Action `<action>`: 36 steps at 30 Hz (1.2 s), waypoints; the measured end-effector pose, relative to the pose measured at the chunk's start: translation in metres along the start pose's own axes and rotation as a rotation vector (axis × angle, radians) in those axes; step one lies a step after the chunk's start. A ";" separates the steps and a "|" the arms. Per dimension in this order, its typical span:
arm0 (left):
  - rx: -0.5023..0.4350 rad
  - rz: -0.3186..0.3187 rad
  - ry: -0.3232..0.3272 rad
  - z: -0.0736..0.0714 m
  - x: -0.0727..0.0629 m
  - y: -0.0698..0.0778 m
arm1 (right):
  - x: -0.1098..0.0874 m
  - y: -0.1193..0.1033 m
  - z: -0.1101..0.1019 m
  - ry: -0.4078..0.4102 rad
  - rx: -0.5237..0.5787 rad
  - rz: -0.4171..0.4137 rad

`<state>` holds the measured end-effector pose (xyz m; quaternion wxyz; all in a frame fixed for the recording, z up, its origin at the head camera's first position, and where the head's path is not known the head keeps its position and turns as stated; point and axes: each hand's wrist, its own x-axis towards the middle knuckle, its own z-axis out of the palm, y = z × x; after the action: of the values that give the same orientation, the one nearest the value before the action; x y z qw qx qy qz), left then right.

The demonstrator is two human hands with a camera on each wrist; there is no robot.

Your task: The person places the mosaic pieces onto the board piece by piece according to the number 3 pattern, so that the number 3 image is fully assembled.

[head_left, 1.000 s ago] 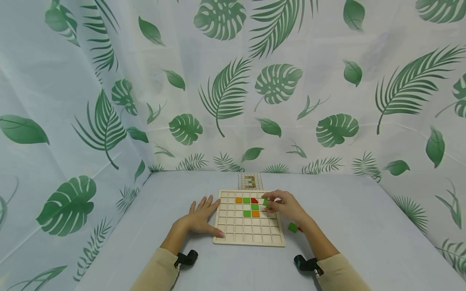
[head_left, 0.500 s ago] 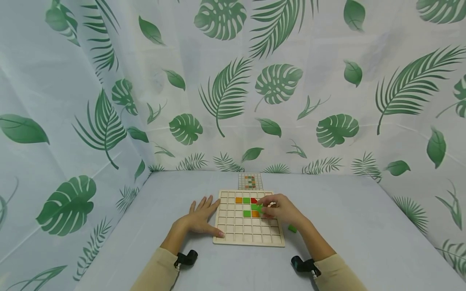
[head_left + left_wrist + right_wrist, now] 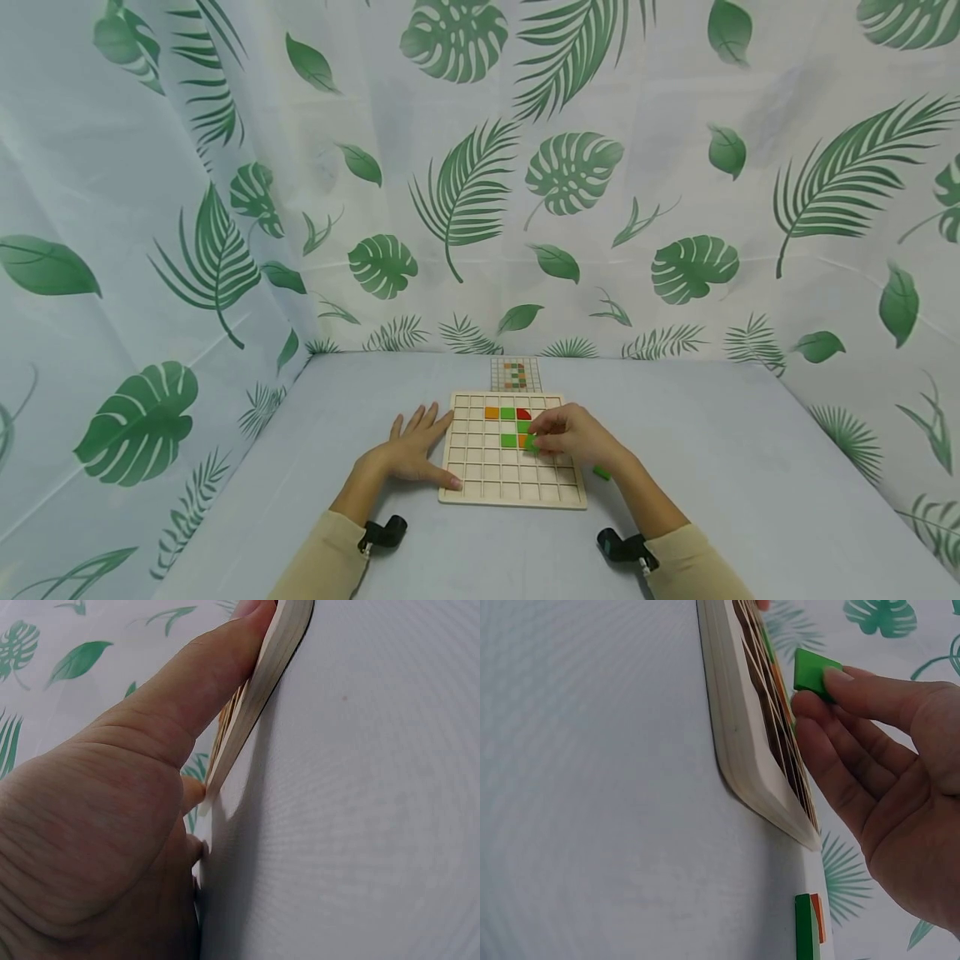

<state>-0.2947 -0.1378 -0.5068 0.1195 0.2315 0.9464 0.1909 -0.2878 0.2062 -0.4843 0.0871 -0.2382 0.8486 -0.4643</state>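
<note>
A wooden grid board [image 3: 487, 475] lies on the table with orange, green and red tiles set in several of its cells. My left hand [image 3: 408, 450] rests at the board's left edge, fingers spread and straight, the thumb [image 3: 202, 690] touching its rim. Between thumb and fingertips, my right hand [image 3: 573, 433] pinches a green tile [image 3: 814, 673]. That tile is held over the right part of the board, overlapping the lower orange tile [image 3: 522, 441] in the head view. A red tile with a rounded corner [image 3: 523, 414] sits in the upper row.
A pattern card [image 3: 515, 375] with a small coloured grid lies just behind the board. On the table to the right, partly behind the right forearm, is a loose green tile [image 3: 602, 472]; a red piece [image 3: 817, 919] shows beside it in the right wrist view.
My right hand has moved left and a little nearer with the green tile, from beside the red tile to over the lower orange one. The left hand has stayed still.
</note>
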 end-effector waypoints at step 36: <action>-0.008 0.006 -0.011 -0.003 -0.002 0.001 | 0.001 -0.009 0.010 -0.056 -0.183 -0.023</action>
<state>-0.2932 -0.1391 -0.5029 0.1252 0.2348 0.9443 0.1939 -0.2815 0.1940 -0.4824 0.0832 -0.2678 0.8820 -0.3788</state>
